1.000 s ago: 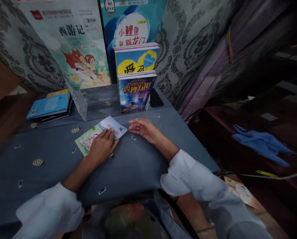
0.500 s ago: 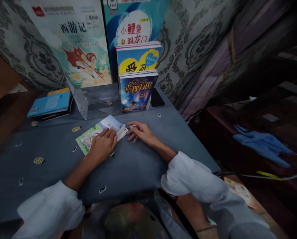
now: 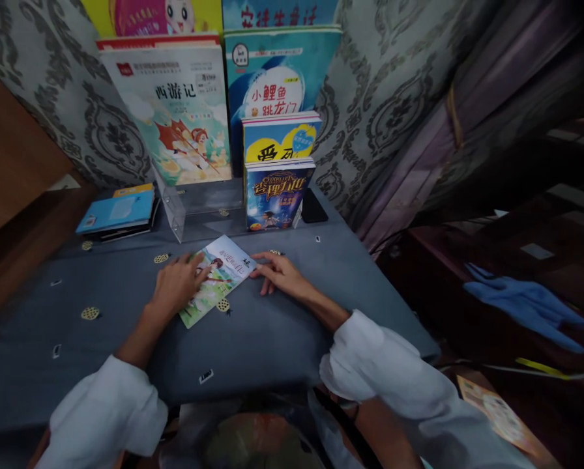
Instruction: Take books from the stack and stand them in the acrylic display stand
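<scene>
A thin book (image 3: 223,270) with a green and pale blue illustrated cover lies closed and slanted on the grey-blue tablecloth (image 3: 272,352). My left hand (image 3: 178,283) rests over its left edge, fingers spread with the tips on the cover. At the book's upper right corner is my right hand (image 3: 279,273), its index finger stretched out and touching that corner, the other fingers loosely curved. Neither hand grips the book. Part of the cover is hidden under my left fingers.
A clear acrylic stand (image 3: 177,212) holds upright books, among them a white-green one (image 3: 194,117) and a dark blue one (image 3: 278,195). A phone (image 3: 314,207) lies right of them. Stacked books (image 3: 118,212) lie at the left. A blue cloth (image 3: 526,303) is off the table's right side.
The book's cover, slightly lifted at the right side before, now lies flat. My left hand has slid to the book's left edge; my right index finger has come onto its corner. The view has tilted up.
</scene>
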Demonstrator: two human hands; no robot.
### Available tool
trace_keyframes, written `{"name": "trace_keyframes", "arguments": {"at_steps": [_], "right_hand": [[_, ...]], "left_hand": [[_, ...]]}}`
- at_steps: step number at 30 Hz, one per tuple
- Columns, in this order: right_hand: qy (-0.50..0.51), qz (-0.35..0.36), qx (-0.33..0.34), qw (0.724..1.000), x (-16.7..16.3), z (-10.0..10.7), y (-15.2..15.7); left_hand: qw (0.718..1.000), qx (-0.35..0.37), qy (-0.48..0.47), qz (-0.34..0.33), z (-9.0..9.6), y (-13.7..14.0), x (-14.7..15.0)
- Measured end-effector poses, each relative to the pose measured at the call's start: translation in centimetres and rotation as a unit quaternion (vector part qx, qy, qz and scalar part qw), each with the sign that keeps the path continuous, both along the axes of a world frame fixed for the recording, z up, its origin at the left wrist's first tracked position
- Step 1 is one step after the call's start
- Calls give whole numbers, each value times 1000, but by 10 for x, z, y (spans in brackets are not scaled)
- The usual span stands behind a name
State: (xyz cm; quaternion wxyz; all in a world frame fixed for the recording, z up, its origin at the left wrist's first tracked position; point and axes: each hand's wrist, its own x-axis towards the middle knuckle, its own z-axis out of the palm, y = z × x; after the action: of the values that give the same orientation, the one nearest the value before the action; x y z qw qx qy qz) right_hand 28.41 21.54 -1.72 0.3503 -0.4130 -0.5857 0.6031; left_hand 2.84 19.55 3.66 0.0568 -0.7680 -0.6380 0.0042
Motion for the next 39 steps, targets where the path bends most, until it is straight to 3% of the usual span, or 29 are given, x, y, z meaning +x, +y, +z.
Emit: {"name": "trace_keyframes", "arguments": {"at_steps": [5, 9, 12, 15, 18, 24, 33, 36, 39], "right_hand": [[45, 7, -1, 999, -1, 7, 1], [52, 11, -11, 999, -1, 6, 3], [51, 12, -10, 999, 0, 5, 3], [47, 12, -5, 999, 1, 5, 3], [37, 12, -2, 999, 0, 5, 3], [29, 14, -7, 999, 0, 4, 3], [0, 17, 27, 999, -1, -3, 4], [-68, -9, 99, 993, -3, -3, 0], [-191, -70, 213, 956, -8, 1, -10]], "left_hand": [[998, -40, 15, 40, 7, -10, 9], [1000, 13, 3, 17, 1, -15, 15], [991, 46, -35, -117, -7, -20, 15], [947, 5, -98, -304, -17, -28, 16], [918, -12, -120, -378, -26, -37, 18], [917, 1, -149, -370, -34, -43, 20], [914, 0, -172, -367, -28, -44, 23], [914, 3, -169, -369, -27, -43, 23], [938, 34, -144, -312, -32, -38, 20]]}}
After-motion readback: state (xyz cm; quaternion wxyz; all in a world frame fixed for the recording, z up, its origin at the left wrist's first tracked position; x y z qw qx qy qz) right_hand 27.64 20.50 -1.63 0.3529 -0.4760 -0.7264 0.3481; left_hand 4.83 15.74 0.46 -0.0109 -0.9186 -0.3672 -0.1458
